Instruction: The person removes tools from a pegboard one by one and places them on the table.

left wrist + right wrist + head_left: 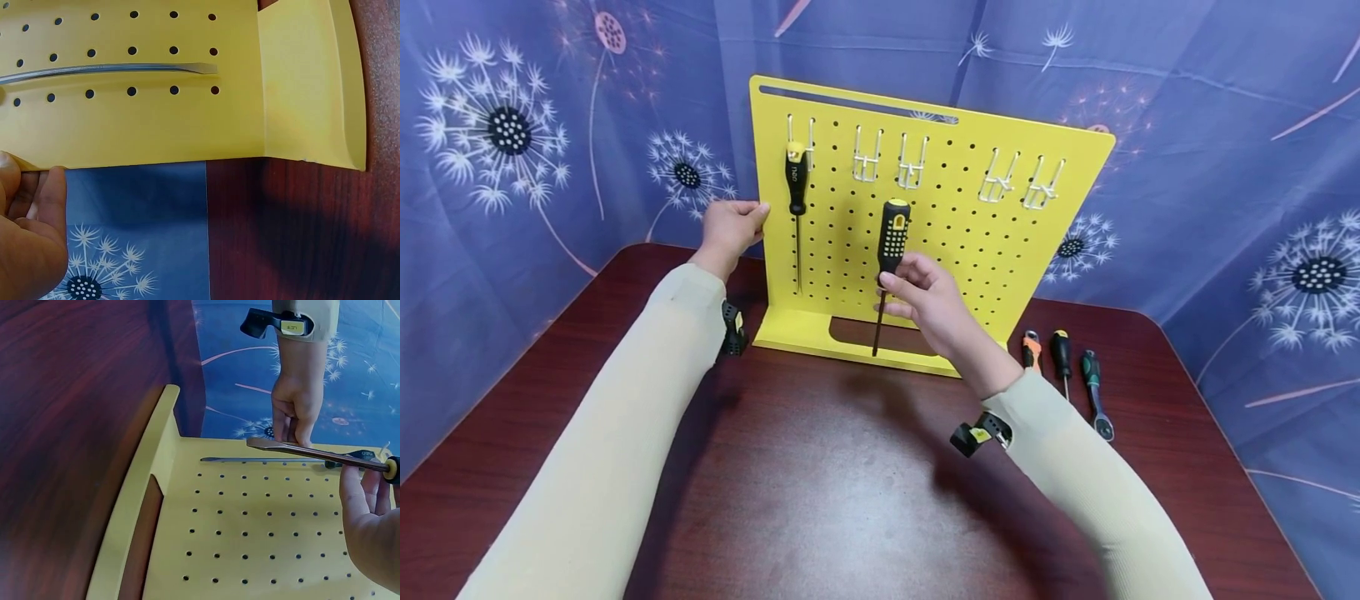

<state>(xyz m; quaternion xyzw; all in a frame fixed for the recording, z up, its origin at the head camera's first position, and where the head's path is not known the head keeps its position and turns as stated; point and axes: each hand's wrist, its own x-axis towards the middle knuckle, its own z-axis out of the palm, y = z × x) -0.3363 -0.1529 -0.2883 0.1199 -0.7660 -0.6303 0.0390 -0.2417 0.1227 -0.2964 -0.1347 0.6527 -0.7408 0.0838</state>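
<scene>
My right hand [928,292] pinches a flathead screwdriver [893,237] low on its black and yellow handle, blade down, in front of the yellow pegboard [1022,275]. Its flat tip shows in the right wrist view, where the screwdriver shaft [312,452] crosses the board. With thumb and fingers my left hand [730,233] grips the board's left edge, and the left wrist view shows that hand [31,231] at the edge too. A second flathead screwdriver [797,179] hangs upright from the leftmost wire hook [810,142], its blade along the board.
Several white wire hooks stand along the board's upper part, such as a middle hook [912,167] and a right hook [1041,187]. On the brown table [850,500], right of the board, lie an orange-handled tool [1032,350], another screwdriver [1062,357] and a green-and-black ratchet [1094,387].
</scene>
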